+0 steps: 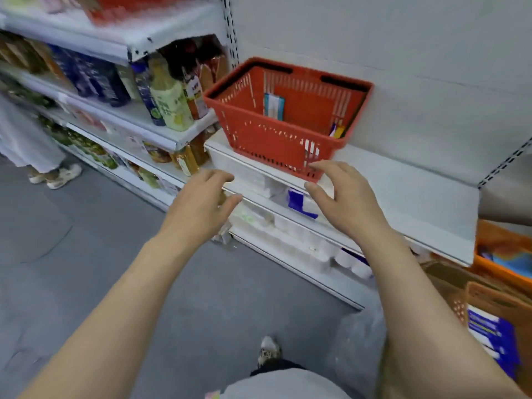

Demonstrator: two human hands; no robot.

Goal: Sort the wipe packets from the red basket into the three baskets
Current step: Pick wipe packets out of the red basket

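Head view: both hands, left (201, 208) and right (342, 203), spread with empty grips below the red slatted plastic basket (276, 139); advisable to clasp both sides evenly.

We count one red basket (276, 136) on the shelf (403, 185), with one upright packet (274, 106) plainly visible inside; further contents in its right corner are too blurred to count. Two orange baskets (501, 254) sit at far right. Two hands: left hand (201, 205), right hand (339, 203).
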